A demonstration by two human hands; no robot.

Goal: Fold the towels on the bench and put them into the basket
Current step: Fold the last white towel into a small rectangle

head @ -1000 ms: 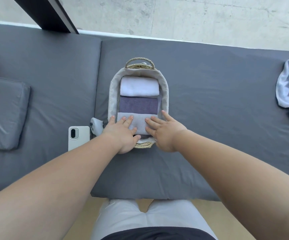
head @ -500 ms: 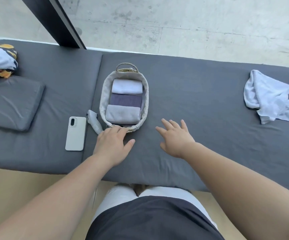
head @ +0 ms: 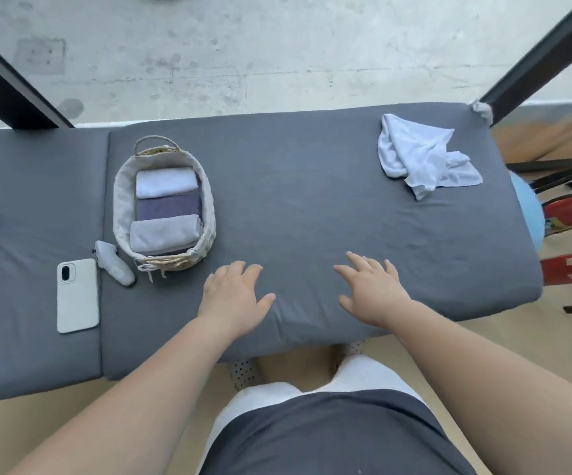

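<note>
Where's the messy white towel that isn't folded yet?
In the head view, the crumpled white towel lies at the far right of the grey bench, well away from the basket on the left.

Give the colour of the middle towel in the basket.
The middle towel is a plain dark purple with no visible pattern. It shows best in the head view.

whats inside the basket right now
The basket holds three folded towels in a row: white towel farthest, purple towel in the middle, pale grey towel nearest. Whatever lies beneath them is covered.
</note>
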